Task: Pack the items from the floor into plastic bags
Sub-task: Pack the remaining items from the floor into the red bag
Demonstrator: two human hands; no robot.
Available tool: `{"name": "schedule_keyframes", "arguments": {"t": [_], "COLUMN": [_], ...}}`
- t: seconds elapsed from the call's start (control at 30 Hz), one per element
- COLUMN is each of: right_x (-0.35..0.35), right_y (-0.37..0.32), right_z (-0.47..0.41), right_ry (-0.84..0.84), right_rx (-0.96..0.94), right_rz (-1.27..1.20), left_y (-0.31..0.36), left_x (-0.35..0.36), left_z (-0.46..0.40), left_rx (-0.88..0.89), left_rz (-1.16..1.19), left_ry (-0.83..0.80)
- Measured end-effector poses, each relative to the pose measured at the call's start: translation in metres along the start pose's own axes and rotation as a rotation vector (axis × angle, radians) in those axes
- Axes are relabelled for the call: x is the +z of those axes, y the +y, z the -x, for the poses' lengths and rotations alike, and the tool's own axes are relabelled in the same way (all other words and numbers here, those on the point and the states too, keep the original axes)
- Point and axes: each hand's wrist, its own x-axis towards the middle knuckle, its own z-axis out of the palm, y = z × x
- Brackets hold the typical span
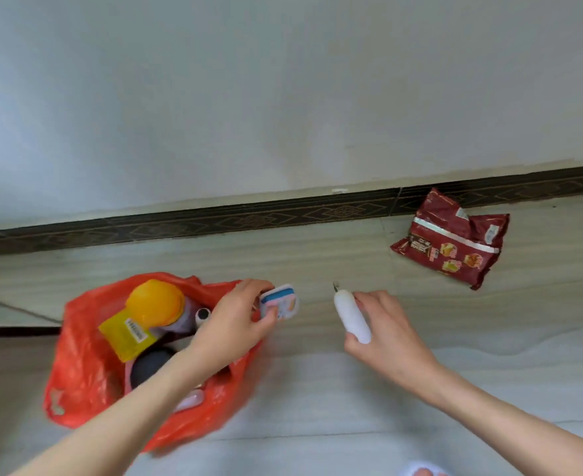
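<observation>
An open red plastic bag (pixel 77 359) lies on the floor at the left. Inside it I see a bottle with an orange-yellow cap (pixel 155 304), a yellow packet (pixel 127 334) and a dark round thing (pixel 151 367). My left hand (pixel 235 321) hovers over the bag's right edge and pinches a small pink and blue pack (pixel 279 304). My right hand (pixel 383 328) grips a white oblong thing with a metal tip (pixel 350 314) just above the floor. A dark red snack bag (pixel 451 242) lies at the far right near the wall.
A white wall (pixel 283 97) with a dark patterned skirting board (pixel 214 218) runs across the back. The floor (pixel 317 389) is pale tile. A bit of a foot in a white slipper (pixel 420 470) shows at the bottom edge.
</observation>
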Motion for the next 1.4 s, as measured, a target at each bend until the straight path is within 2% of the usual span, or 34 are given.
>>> {"name": "schedule_keyframes", "arguments": {"t": [0.13,0.23,0.3,0.4,0.5,0.67,0.77,1.03,1.17,1.3,1.4], "right_x": [0.014,0.035,0.057,0.098,0.138,0.171,0.179,0.146,0.097,0.043,0.007], "right_y": [-0.065,-0.115,-0.143,-0.171,-0.182,-0.193,-0.193,-0.174,-0.145,-0.087,-0.030], "right_z": [-0.015,-0.028,-0.030,-0.027,-0.029,-0.039,-0.040,-0.034,-0.028,-0.020,-0.016], "right_ry": [-0.177,-0.264,-0.301,-0.315,-0.264,-0.177,-0.101,-0.103,-0.111,-0.001,-0.002], "right_rx": [-0.278,-0.406,-0.513,-0.647,-0.643,-0.499,-0.525,-0.687,-0.681,-0.532,-0.330], "right_rz": [0.201,0.264,0.313,0.429,0.475,0.548,0.627,0.486,0.514,0.597,0.592], "left_y": [-0.053,-0.085,-0.107,-0.135,-0.149,-0.158,-0.164,-0.155,-0.117,-0.067,-0.036], "left_x": [-0.042,-0.057,-0.058,-0.053,-0.052,-0.052,-0.051,-0.045,-0.040,-0.018,0.011], "left_z": [0.067,0.112,0.136,0.158,0.159,0.136,0.134,0.149,0.145,0.116,0.082], "left_rx": [-0.327,-0.446,-0.456,-0.456,-0.463,-0.540,-0.569,-0.474,-0.260,-0.029,0.076], "left_rz": [0.098,0.045,-0.076,-0.251,-0.280,-0.284,-0.316,-0.462,-0.413,-0.308,-0.318], "left_ry": [0.268,0.412,0.435,0.370,0.425,0.564,0.574,0.269,0.255,0.205,0.070]}}
